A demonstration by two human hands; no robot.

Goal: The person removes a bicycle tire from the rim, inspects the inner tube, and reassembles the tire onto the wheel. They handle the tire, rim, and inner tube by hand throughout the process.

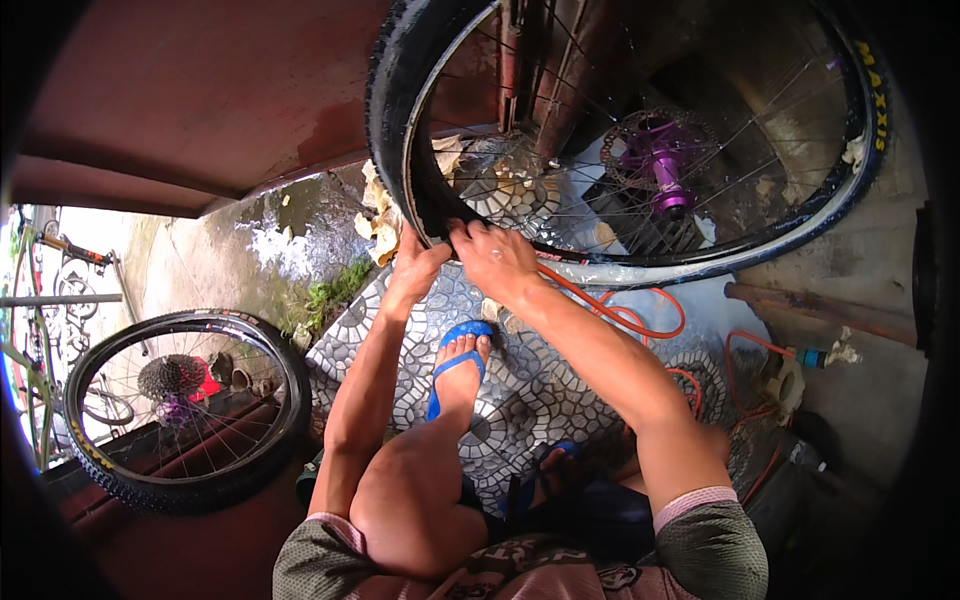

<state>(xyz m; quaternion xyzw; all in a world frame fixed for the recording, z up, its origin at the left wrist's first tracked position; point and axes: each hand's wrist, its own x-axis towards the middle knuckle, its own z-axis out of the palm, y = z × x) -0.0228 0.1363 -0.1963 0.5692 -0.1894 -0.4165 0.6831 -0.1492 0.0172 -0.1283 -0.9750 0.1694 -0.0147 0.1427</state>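
Observation:
A bicycle wheel with a purple hub [662,165] and a disc rotor stands upright in front of me. Its black tire [388,90] carries a whitish wet film along the lower side. At the wheel's lower left, my left hand [415,268] is closed around the tire, thumb pressed toward its edge. Right beside it my right hand [493,260] grips the tire at the rim [560,252], fingers curled over to the inside. On the left the tire's edge appears to stand away from the rim. My fingertips are partly hidden behind the wheel.
A second wheel [120,478] with a cassette [172,378] lies at the left, near a bicycle frame [45,380]. An orange hose [660,328] loops over the pebble-patterned floor [385,345] at right. Dry leaves [380,215] lie by the red metal panel [220,90]. My foot wears a blue flip-flop [470,330].

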